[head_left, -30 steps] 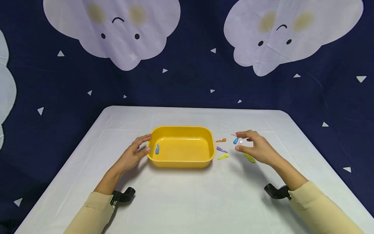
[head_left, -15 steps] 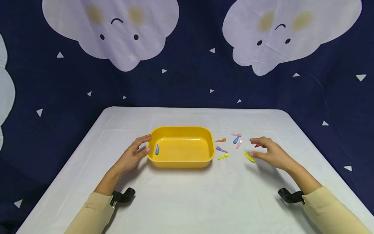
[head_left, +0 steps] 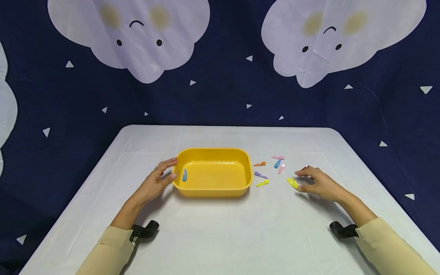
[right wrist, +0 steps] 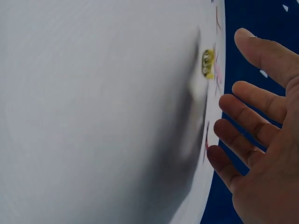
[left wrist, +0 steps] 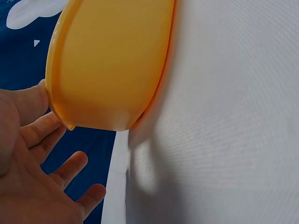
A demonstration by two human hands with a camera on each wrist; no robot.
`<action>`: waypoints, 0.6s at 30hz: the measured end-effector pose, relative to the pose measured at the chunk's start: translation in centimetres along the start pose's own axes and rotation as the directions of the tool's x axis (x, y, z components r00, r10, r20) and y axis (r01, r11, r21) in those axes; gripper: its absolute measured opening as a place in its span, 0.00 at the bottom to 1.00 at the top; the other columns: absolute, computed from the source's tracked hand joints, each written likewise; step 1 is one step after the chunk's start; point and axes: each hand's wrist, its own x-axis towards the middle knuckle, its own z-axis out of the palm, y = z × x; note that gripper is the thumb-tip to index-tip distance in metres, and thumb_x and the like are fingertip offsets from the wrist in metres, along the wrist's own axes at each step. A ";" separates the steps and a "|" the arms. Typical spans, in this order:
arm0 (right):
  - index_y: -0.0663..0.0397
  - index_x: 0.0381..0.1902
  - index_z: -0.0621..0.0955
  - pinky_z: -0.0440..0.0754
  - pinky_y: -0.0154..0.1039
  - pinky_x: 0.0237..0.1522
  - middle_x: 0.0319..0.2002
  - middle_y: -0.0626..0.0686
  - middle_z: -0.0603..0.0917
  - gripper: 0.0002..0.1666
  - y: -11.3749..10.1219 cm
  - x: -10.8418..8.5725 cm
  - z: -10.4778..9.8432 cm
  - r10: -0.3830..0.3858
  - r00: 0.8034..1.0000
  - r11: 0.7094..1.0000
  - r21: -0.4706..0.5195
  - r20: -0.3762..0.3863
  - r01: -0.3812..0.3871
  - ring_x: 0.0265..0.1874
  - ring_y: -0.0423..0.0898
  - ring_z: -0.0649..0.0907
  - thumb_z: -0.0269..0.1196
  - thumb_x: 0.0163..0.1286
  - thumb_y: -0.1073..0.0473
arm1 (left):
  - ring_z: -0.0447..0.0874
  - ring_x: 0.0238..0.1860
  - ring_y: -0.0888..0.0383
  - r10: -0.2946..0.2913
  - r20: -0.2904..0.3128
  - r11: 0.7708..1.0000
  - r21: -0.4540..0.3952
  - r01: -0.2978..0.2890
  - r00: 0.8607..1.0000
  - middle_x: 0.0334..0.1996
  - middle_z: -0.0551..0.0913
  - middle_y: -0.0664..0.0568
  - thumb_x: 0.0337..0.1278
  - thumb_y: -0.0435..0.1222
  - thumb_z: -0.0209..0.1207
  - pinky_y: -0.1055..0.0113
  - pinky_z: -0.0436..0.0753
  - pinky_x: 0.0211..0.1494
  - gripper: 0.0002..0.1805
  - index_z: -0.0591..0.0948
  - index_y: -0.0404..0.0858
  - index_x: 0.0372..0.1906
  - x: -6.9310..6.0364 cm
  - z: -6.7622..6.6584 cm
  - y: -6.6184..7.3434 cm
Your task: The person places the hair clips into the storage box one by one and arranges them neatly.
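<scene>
1. Lower now than half a second ago, the right hand (head_left: 317, 184) has sunk toward the tabletop, thumb coming in right by the yellow clip (head_left: 292, 183).
2. Nothing pinched there: thumb and fingers stand apart. That yellow piece lies on the table at the thumb tip; whether it's one clip or two, can't tell, nor whether skin meets it.
3. Just behind those fingertips, a red clip (head_left: 305, 167) peeks out, mostly hidden.
4. Over to the left hand (head_left: 155, 184): fingers loosely extended, thumb and fingertips touching the rim at the left end of the yellow tray (head_left: 213, 193).
5. Inside that tray, near the same end, lies one blue clip (head_left: 184, 175).
6. Between tray and right hand, two groups! Just beside the tray: an orange clip (head_left: 259, 164) at the back, a purple clip (head_left: 261, 175), then a lime clip (head_left: 262, 183) nearest the person.
7. Farther right, two pink clips (head_left: 281, 169) lie close around another blue one.
8. Underneath, a white table (head_left: 220, 236); beyond it, a navy backdrop (head_left: 220, 103) with pale clouds.
</scene>
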 end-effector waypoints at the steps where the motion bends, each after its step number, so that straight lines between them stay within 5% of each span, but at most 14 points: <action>1: 0.62 0.57 0.76 0.66 0.48 0.57 0.55 0.61 0.77 0.33 0.1 0.0 0.0 -0.004 1.000 1.000 -0.009 0.002 0.004 0.59 0.58 0.69 0.69 0.56 0.52 | 0.48 0.74 0.42 0.000 0.000 1.000 0.001 0.000 1.000 0.72 0.59 0.44 0.66 0.36 0.53 0.33 0.47 0.70 0.25 0.66 0.35 0.66 0.0 0.0 0.0; 9: 0.61 0.55 0.78 0.63 0.51 0.57 0.56 0.63 0.77 0.32 1.1 0.0 0.4 -0.005 1.000 0.999 -0.045 -0.012 0.004 0.56 0.58 0.69 0.72 0.52 0.54 | 0.49 0.74 0.41 0.015 -0.002 1.000 0.009 -0.015 1.000 0.71 0.59 0.42 0.66 0.36 0.53 0.33 0.49 0.69 0.26 0.66 0.33 0.66 -0.1 0.1 -0.1; 15: 0.62 0.54 0.78 0.61 0.62 0.60 0.56 0.65 0.76 0.33 1.5 0.0 0.5 -0.011 1.000 1.000 -0.011 -0.007 0.011 0.58 0.63 0.66 0.72 0.52 0.53 | 0.50 0.74 0.41 0.027 -0.004 0.999 0.018 -0.027 1.000 0.71 0.60 0.42 0.66 0.34 0.53 0.33 0.50 0.69 0.25 0.66 0.33 0.66 -0.1 0.1 -0.1; 18: 0.60 0.53 0.78 0.63 0.53 0.57 0.54 0.63 0.78 0.33 1.7 0.2 0.7 -0.034 0.999 0.999 -0.035 -0.028 0.033 0.55 0.58 0.68 0.72 0.52 0.52 | 0.50 0.74 0.40 0.030 -0.003 0.999 0.017 -0.030 1.000 0.71 0.60 0.42 0.66 0.34 0.53 0.32 0.49 0.69 0.25 0.66 0.33 0.66 0.0 0.1 0.0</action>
